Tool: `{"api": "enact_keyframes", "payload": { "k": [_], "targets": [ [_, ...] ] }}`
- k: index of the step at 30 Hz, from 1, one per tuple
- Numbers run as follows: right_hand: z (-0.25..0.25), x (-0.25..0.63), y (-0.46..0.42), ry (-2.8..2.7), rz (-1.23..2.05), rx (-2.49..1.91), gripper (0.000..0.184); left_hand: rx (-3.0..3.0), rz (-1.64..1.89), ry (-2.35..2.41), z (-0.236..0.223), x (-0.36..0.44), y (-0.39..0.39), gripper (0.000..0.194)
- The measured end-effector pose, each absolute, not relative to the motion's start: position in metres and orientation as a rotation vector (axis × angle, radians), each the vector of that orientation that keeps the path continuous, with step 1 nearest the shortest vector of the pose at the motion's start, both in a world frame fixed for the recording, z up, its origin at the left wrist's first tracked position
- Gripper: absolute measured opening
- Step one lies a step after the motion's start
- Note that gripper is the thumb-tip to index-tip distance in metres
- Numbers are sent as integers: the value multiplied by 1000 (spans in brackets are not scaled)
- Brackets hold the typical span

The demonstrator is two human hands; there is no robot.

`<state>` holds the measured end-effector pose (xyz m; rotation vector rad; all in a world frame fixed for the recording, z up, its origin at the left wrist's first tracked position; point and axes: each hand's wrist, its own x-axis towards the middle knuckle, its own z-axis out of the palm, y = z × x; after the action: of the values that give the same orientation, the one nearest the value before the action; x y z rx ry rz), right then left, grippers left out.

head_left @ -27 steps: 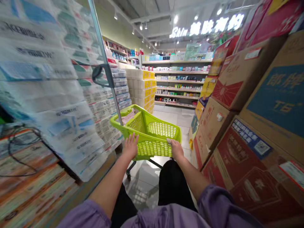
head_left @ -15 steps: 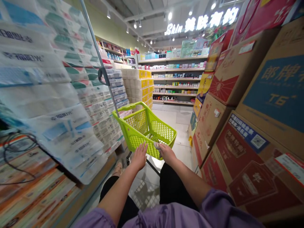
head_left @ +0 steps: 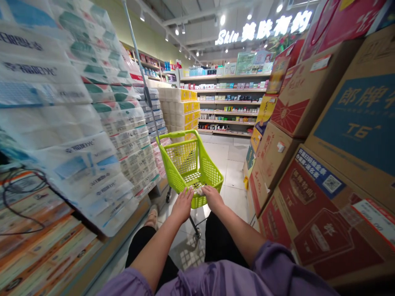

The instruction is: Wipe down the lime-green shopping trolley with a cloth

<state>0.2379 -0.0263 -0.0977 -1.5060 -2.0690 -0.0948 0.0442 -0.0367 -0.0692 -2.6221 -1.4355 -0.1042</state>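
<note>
A lime-green plastic shopping cart [head_left: 206, 153] with perforated sides stands just ahead of my knees, its basket holding nothing that I can see. My left hand [head_left: 184, 202] rests at the rim closest to me, fingers bent over its edge. Just right of it, my right hand [head_left: 212, 198] is closed at the same rim. A small crumpled whitish piece [head_left: 198, 190], like a tissue or cloth, shows by the right fingertips; its exact kind is unclear. A grey metal pole [head_left: 135, 45] rises from the cart's far left corner.
Wrapped tissue packs [head_left: 80, 144] are stacked high at my left. Cardboard cartons [head_left: 324, 205] line the right side closely. White floor tiles [head_left: 230, 164] run between them toward shelves of cosmetics [head_left: 228, 102]. A black cable [head_left: 23, 181] hangs at the far left.
The cart has swivelled, so its near end now faces me more squarely and its pole has shifted right. My left fingers have come onto the near rim, closer to my right hand.
</note>
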Motion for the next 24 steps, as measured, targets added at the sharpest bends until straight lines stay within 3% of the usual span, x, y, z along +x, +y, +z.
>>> {"api": "enact_keyframes", "payload": {
  "k": [4, 12, 16, 24],
  "targets": [
    [-102, 210, -34, -2170, -121, -1361, 46, -2557, -106, -1422, -77, 34, -37, 62],
    [-81, 284, -35, -2072, -170, -1545, 32, -2447, -67, -1481, -85, 5, -41, 66],
    [-88, 268, -37, -2034, -184, -1575, 31, -2428, -44, -1530, -84, 2, -39, 67],
    [-111, 213, -42, -2190, -195, -1266, 49, -2383, -78, -1550, -82, -11, -40, 69]
  ]
}}
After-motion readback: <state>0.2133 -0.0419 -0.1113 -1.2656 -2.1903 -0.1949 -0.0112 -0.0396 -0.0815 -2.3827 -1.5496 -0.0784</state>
